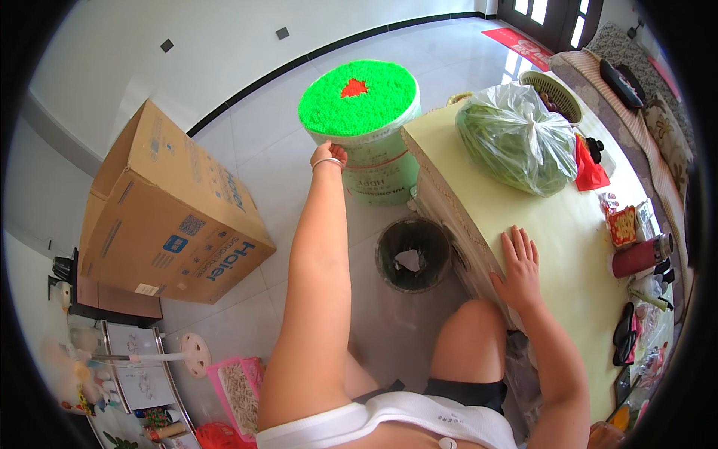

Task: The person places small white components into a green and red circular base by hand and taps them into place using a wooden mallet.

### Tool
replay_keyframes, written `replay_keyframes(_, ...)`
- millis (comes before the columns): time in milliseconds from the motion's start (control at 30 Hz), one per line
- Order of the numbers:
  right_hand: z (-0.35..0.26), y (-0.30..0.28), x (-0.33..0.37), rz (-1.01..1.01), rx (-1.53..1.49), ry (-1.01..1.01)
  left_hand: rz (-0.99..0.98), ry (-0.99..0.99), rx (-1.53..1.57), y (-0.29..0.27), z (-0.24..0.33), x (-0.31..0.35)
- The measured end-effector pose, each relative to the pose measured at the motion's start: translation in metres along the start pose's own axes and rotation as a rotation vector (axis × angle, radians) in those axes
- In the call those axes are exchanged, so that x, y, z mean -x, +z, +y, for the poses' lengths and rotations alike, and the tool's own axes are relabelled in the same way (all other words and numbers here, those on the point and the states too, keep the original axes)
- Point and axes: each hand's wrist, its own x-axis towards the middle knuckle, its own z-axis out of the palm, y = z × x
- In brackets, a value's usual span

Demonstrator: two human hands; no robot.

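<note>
My left hand [329,155] reaches forward with its fingers curled closed at the near edge of a round bright green tufted piece [359,112]. Red tufts make a patch [354,88] at its middle. That piece lies on top of a tall whitish bucket [378,170] standing on the floor. What the fingers grip, if anything, is hidden. On the pale yellow table [467,198] at the right, my right hand [520,266] rests flat with its fingers stretched out and nothing in it.
A dark trash bin [413,258] stands between my legs and the bucket. A large cardboard box [168,206] is at the left. The table bears a plastic bag of greens [523,135], a basket [552,93] and a red thermos [639,258]. A pink tray [238,393] sits low left.
</note>
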Motion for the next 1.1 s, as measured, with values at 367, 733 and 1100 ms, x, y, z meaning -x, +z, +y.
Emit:
replay_keyframes(367, -0.001, -0.002, 0.0, -0.003, 0.014, 0.007, 0.04, -0.101, 0.15, 0.015, -0.002, -0.007)
replay_keyframes(733, -0.008, -0.003, -0.006, -0.016, 0.011, -0.017, -0.196, -0.07, 0.226, -0.01, 0.015, -0.005)
replay_keyframes(1100, -0.005, -0.003, -0.005, 0.012, -0.002, -0.007, -0.139, -0.033, 0.262, -0.002, 0.008, 0.005)
